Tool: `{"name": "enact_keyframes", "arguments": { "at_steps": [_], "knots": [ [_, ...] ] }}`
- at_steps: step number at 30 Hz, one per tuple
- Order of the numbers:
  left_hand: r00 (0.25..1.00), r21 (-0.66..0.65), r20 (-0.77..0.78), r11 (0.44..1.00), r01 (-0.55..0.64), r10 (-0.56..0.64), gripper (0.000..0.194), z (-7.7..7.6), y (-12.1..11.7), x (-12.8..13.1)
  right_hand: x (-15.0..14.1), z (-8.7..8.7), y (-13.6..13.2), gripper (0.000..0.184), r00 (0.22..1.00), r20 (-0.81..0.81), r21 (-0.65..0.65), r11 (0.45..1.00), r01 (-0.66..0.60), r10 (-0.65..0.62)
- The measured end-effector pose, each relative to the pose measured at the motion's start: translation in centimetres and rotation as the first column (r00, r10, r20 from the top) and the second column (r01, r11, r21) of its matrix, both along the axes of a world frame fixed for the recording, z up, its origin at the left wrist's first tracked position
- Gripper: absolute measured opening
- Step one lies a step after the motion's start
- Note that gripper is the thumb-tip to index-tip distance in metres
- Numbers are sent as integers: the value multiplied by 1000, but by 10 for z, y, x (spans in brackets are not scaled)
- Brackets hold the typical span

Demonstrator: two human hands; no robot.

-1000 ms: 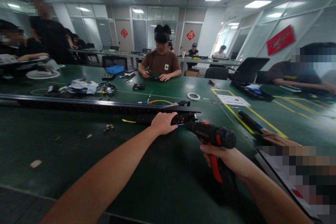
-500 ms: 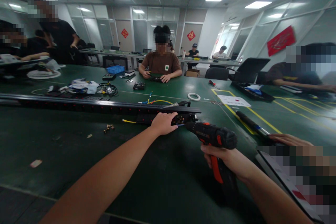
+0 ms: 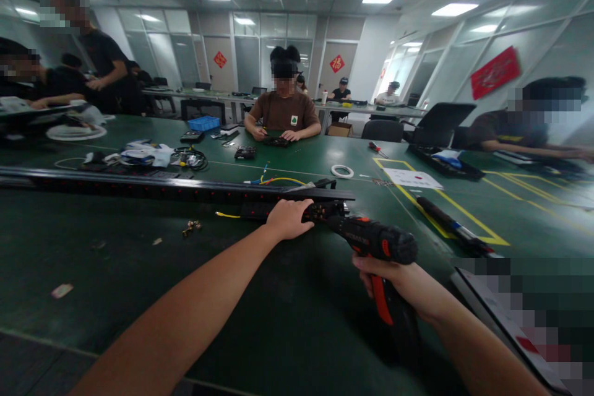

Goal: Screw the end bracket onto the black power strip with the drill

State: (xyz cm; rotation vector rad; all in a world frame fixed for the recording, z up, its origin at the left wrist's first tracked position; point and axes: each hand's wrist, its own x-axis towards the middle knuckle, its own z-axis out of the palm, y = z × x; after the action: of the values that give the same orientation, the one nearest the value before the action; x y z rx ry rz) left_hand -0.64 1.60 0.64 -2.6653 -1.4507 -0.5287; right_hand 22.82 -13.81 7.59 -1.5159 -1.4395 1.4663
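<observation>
Clasping the drill (image 3: 378,240) in the right hand (image 3: 387,273), in from the front edge of the tabletop (image 3: 260,322), pointing its nose at the black part (image 3: 331,209), not showing clearly whether touching, and gripping that part from above with the left hand (image 3: 288,219). Apparently fastening or loosening near the part's right end, so probably calling for a steady left grip and a straight drill. Looking slim, glinting brassy toward its right end, showing a yellow wire (image 3: 228,215) at its left, and lying along the near side of the rail (image 3: 185,186).
</observation>
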Motion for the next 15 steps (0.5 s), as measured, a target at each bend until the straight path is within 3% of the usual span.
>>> {"name": "enact_keyframes", "arguments": {
  "at_steps": [15],
  "knots": [
    [1000,-9,7,1000,5,-4,63,-1,0,0,1,-1,1,39,1000,9,14,1000,-12,12]
  ]
}}
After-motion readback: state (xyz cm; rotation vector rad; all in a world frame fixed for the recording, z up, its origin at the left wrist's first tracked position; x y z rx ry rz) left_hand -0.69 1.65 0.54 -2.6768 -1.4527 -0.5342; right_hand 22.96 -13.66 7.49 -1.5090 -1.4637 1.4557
